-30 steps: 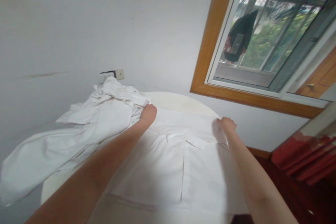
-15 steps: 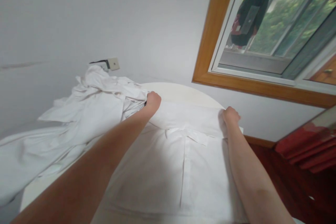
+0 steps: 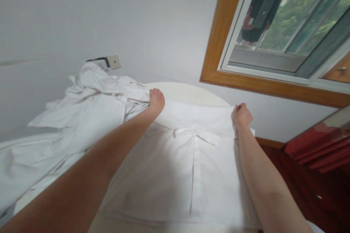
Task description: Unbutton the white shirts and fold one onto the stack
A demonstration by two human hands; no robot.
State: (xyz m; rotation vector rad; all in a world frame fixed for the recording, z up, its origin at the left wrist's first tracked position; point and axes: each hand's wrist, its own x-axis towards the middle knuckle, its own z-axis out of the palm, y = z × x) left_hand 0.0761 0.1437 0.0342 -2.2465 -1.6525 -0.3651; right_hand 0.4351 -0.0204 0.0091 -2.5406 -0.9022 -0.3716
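Note:
A white shirt (image 3: pixel 169 174) lies spread on a pale, round-ended table (image 3: pixel 188 93), its button placket running toward me and its collar near the far side. Across the top, a band of the cloth is folded over. My left hand (image 3: pixel 157 101) is closed on the left end of that fold, fingertips mostly hidden. At the fold's right end my right hand (image 3: pixel 242 115) pinches the cloth between thumb and fingers. The fold is stretched between both hands. A heap of crumpled white clothes (image 3: pixel 95 113) lies to the left, close against my left hand and forearm.
A white wall (image 3: pixel 164 25) stands behind the table, with a socket plate (image 3: pixel 113 62) above the heap. The wooden window frame (image 3: pixel 212 72) is at upper right. A red curtain (image 3: pixel 314 149) hangs over the dark red floor (image 3: pixel 290 182) at right.
The folded band now looks straighter and tauter between my hands. My right hand has lifted slightly, and the view has shifted a little. Both hands keep hold of the shirt.

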